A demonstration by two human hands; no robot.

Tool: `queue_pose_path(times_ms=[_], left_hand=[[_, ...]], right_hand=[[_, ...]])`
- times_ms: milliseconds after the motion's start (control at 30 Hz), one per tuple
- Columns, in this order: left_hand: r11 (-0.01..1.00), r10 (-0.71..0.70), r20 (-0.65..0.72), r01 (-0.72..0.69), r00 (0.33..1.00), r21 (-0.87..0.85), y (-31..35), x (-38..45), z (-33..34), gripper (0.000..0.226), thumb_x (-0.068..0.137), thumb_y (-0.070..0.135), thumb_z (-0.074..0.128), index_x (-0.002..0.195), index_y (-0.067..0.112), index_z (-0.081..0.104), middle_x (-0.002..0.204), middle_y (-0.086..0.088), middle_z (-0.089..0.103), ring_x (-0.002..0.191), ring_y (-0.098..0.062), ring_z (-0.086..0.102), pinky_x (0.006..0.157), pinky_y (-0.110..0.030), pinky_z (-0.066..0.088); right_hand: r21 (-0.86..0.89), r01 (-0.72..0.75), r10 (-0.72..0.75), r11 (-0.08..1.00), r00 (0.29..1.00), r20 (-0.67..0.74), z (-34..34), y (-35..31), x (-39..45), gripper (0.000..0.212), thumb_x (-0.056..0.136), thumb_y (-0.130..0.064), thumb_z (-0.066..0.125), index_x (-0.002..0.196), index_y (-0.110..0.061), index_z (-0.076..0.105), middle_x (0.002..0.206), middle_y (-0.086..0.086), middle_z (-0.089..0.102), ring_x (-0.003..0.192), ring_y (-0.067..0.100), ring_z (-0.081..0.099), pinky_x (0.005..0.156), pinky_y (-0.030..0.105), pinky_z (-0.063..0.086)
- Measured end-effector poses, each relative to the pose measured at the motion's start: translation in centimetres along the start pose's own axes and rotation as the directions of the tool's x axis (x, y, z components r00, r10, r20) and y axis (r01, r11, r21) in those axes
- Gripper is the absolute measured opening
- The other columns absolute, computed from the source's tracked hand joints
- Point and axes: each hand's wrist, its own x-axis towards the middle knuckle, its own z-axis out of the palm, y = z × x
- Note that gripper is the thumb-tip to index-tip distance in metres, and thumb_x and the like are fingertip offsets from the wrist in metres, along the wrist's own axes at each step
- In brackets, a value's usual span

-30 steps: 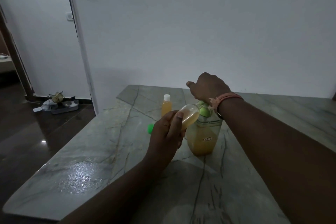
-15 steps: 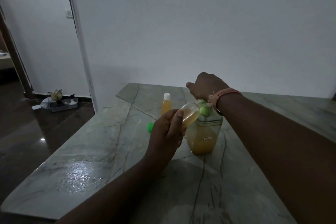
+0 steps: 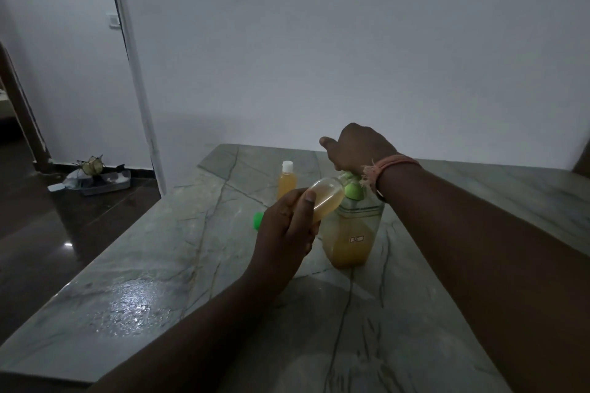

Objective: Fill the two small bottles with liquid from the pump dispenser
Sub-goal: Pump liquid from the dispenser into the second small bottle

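My left hand (image 3: pixel 289 226) grips a small clear bottle (image 3: pixel 327 198), tilted with its mouth toward the pump nozzle and partly filled with amber liquid. The pump dispenser (image 3: pixel 352 233) is a clear square bottle with amber liquid and a green pump head, standing at the table's middle. My right hand (image 3: pixel 357 148) rests closed on top of that pump head, which it mostly hides. A second small bottle (image 3: pixel 286 181) with a white cap and amber liquid stands upright behind. A green cap (image 3: pixel 258 221) lies on the table, partly hidden by my left hand.
The grey marble table (image 3: pixel 178 265) has a glossy wet-looking patch near its front left. Its left edge drops to a dark floor, where a tray of small items (image 3: pixel 95 177) sits by the wall. A white wall stands close behind the table.
The small bottle in my left hand has stayed at the nozzle. My right hand stays on the pump head with little visible shift.
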Motion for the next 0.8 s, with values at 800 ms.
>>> queue_pose_path(times_ms=[800], left_hand=[[1.0,0.01,0.007,-0.01,1.0,-0.018,0.0,0.2,0.1,0.02,0.106,0.03,0.043,0.104,0.027,0.063,0.066,-0.001,0.06,0.051,-0.011,0.054,0.044,-0.021,0.044]], right_hand=[[0.031,-0.051,0.052,0.998,0.998,-0.029,0.6,0.5,0.6,0.049,0.092,-0.056,0.047,0.083,-0.013,0.068,0.092,0.005,0.074,0.086,0.028,0.067,0.084,0.037,0.052]])
